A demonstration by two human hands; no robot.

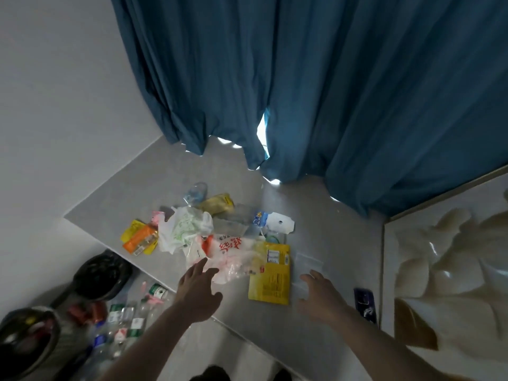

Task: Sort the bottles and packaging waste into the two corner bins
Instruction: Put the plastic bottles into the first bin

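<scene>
A heap of packaging waste lies on a raised grey ledge [170, 174]. It holds a white plastic bag [187, 225], a clear bag with red print [233, 251], a yellow flat packet [270, 273], an orange-and-yellow packet [140, 237], a clear bottle with a blue label [258, 218] and a small clear zip bag [308, 264]. My left hand [199, 292] is open, its fingertips at the red-print bag. My right hand [319, 295] is open over the zip bag's near edge. Two bins stand at lower left: one with a black liner [101, 273], one holding waste [27, 336].
Several empty bottles [126, 320] lie on the floor between the bins and the ledge. A dark phone [364, 303] rests on the ledge's right edge beside a white relief panel [445, 270]. Blue curtains [316, 92] hang behind the ledge.
</scene>
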